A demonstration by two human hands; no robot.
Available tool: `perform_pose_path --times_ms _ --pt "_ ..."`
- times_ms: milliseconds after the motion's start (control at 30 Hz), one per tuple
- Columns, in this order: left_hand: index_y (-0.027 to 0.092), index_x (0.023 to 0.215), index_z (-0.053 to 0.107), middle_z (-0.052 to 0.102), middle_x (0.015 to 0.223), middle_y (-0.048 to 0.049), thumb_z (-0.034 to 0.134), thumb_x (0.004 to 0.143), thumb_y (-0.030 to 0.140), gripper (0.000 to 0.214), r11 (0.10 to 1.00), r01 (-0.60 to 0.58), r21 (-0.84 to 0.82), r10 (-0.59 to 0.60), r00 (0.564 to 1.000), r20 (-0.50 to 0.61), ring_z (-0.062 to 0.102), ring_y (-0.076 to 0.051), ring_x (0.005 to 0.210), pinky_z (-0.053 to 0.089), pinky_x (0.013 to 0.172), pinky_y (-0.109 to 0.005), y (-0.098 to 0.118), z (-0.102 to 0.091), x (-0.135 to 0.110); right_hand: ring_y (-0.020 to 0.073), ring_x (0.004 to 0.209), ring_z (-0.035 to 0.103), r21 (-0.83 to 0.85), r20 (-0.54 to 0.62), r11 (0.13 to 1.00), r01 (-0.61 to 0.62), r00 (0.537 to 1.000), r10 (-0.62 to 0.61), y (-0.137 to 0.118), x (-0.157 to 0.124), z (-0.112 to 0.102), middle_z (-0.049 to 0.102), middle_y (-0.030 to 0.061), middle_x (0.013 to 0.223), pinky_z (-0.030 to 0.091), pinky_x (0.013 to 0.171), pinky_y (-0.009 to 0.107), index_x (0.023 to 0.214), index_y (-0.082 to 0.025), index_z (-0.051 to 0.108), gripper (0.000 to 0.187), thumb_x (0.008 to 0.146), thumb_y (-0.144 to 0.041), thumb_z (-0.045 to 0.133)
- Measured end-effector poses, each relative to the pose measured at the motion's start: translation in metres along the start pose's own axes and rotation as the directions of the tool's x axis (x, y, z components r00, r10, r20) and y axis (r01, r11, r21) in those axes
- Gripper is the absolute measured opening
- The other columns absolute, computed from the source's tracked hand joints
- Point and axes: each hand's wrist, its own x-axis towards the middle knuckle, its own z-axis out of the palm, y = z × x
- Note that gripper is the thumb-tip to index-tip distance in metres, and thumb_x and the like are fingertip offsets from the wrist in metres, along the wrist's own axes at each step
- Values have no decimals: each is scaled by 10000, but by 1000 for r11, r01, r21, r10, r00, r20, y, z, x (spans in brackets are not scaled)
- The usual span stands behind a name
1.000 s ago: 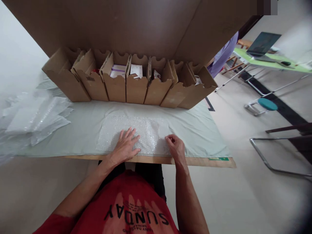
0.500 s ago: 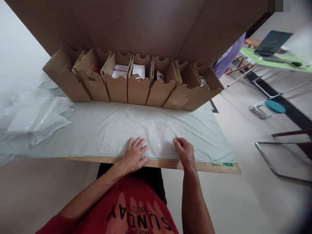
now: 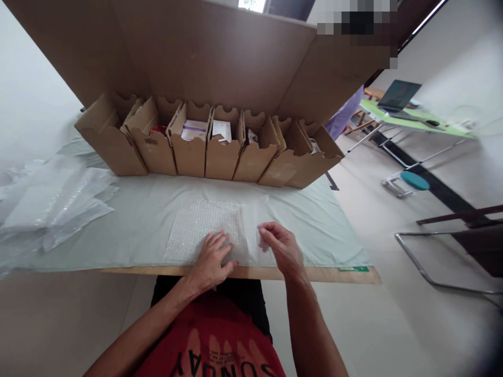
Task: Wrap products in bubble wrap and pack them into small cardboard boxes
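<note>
One bubble-wrap sheet (image 3: 204, 222) lies under your left hand (image 3: 211, 262), fingers apart, its right edge apparently clamped between your right hand's (image 3: 282, 248) fingers; edge-lifting appears in hand, next calling for steady left-hand pressure.

At seven o'clock we rest our left grip (image 3: 214, 265), fingers spread, on bubble wrap (image 3: 196, 225) over the cloth-covered surface (image 3: 314, 222), our right grip (image 3: 283, 252) pinching its edge at five, cardboard holders (image 3: 222, 163) arcing from ten to two, plastic pouches (image 3: 66, 196) at nine.
</note>
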Motion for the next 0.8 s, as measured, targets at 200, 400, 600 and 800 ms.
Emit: perform_pose_path --times_ms 200,400,600,800 --pt "182 1135 704 735 1193 -114 557 926 336 299 882 183 -433 -295 933 -207 675 -244 1138 539 1012 -435 -11 -40 -10 105 510 510 18 212 1000 -2 977 -2 -5 4 55 558 -35 607 423 460 227 829 -190 663 321 758 -496 730" --pt "172 1128 700 754 1119 -110 591 896 416 353 787 292 -544 -456 869 -194 696 -248 1044 536 981 -434 -22 -57 -19 103 526 527 18 298 1000 0 955 -6 -3 7 84 566 -35 646 435 474 229 825 -196 651 285 776 -472 704" --pt "163 1303 581 720 1228 -141 586 912 466 495 714 271 -645 -534 807 -252 678 -253 1162 529 1011 -405 -35 -58 -24 103 512 517 26 413 1000 6 911 -16 8 21 128 569 -47 614 425 497 235 782 -214 633 217 771 -427 670" --pt "176 1375 530 684 1280 -157 586 906 431 536 822 356 -444 -530 764 -368 670 -277 1150 567 919 -415 -51 -61 -33 115 510 524 -36 471 998 -53 880 64 30 37 165 591 -37 611 419 474 236 794 -217 655 185 760 -400 664"
